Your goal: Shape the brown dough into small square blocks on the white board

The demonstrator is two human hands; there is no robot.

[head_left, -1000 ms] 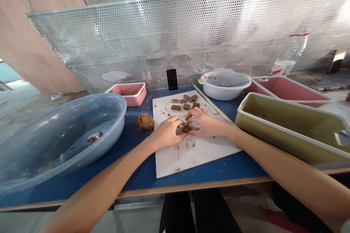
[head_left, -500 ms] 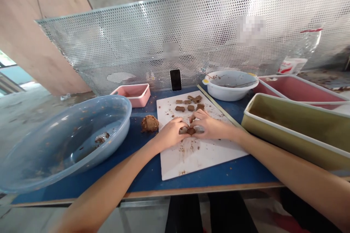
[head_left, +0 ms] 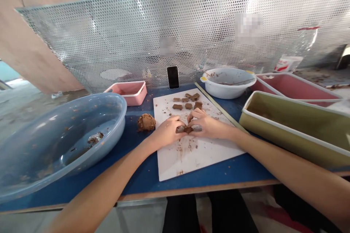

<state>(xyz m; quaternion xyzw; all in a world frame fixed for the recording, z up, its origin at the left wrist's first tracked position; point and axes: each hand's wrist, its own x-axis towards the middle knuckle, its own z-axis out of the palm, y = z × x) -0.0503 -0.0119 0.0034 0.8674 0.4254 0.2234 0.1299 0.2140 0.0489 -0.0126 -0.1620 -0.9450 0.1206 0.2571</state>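
Between the fingertips of both hands is a small piece of brown clay [head_left: 188,130], low over a white board [head_left: 175,167]. My left hand [head_left: 170,131] pinches it from the left. From the right, my right hand [head_left: 201,124] closes thumb and fingers on it, partly hiding it. Several small brown clay blocks [head_left: 188,106] lie on the far half of the board, just beyond my hands. A rough lump of brown clay [head_left: 146,122] rests at the board's left edge. Crumbs and smears dot the board.
A large blue basin [head_left: 109,145] stands left, with a small pink bin [head_left: 136,94] behind it. A phone [head_left: 173,77] leans on the perforated metal screen [head_left: 123,36]. To the right are a yellowish strip [head_left: 216,105], a white basin [head_left: 229,91], a pink tray [head_left: 298,83] and an olive trough [head_left: 287,127].
The view has shifted slightly, so the scene sits a little further left. Both hands keep their pinch on the clay piece, with only slight finger movement.
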